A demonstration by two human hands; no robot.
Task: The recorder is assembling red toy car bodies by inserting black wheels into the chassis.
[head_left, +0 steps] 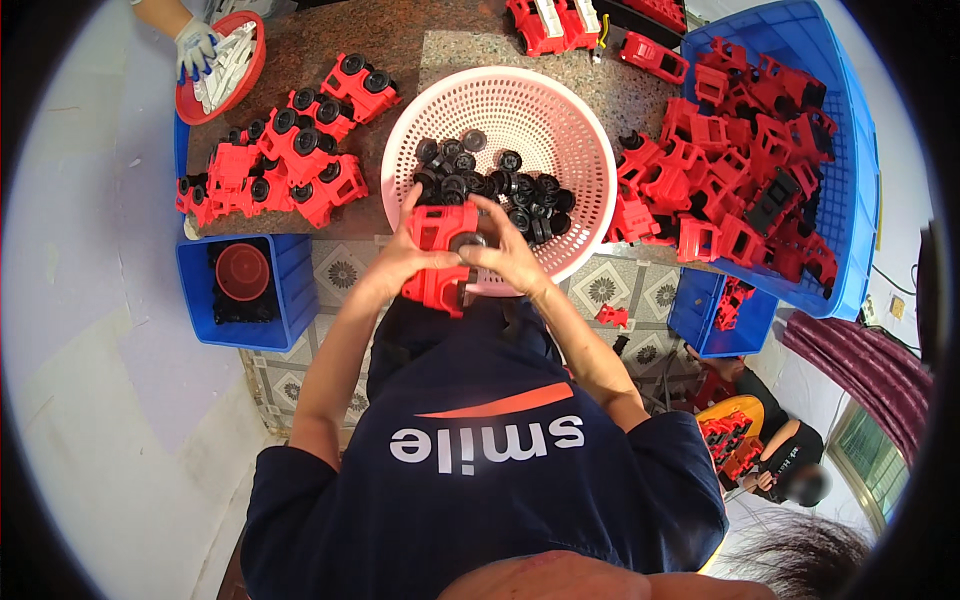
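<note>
Head view. Center of frame: red toy truck (432,232) held up in both hands, over the near edge of the pink perforated basket (545,105). Left hand (393,262): fingers curled in around the truck's left side, thumb across its middle, firm hold. Right hand (517,262): fingers bent round the truck's right side, thumb at the black wheel (467,243) on it, also gripping. Exact fingertip contact of the right hand partly hidden.

Basket, upper center, has loose black toy wheels (541,190) piled in its lower half. Granite surface (345,22) runs across the top. Upper left on it: cluster of wheeled red trucks (240,170), some wheels up. Top left corner: red bowl (261,50) of white plastic parts (236,68), another person's white-and-blue glove (195,48) at it. Upper right: big blue crate (856,150), tipped toward the center, red truck bodies (700,165) in it and spilling out in front.

Left, below the surface: blue bin (296,290) with a red tub (243,271) inside. Right of center, lower: second blue bin (694,322) with red pieces; one red piece (612,316) on the patterned tile floor (603,288). Lower right: seated co-worker (797,447) beside more red toys (728,437).
</note>
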